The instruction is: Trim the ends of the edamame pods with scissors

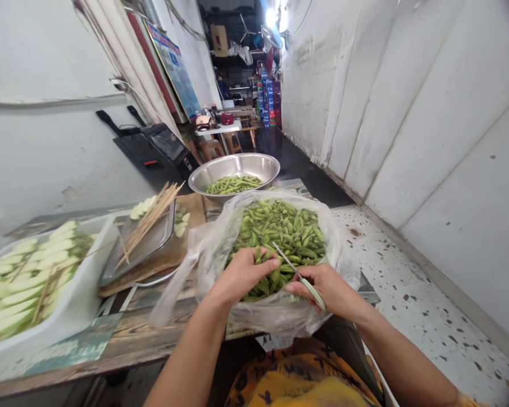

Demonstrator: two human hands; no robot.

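Observation:
A clear plastic bag [214, 254] full of green soybean pods [284, 226] lies open at the table's near edge. Over the pods, my left hand [248, 271] pinches a soybean pod [258, 257] between thumb and fingers. My right hand [322, 285] is closed around the pale green handles of a pair of scissors [313, 293]. The metal blades point up and left toward my left hand, apart from its fingertips. Behind the bag stands a steel basin [199, 178] with more pods in it.
On the left, a white tub [97, 254] holds skewered pale green slices. Wooden skewers [148, 226] lie across a metal tray [165, 229] on a wooden board [195, 209]. A white wall [407, 113] runs along the right, beyond a speckled floor [415, 316].

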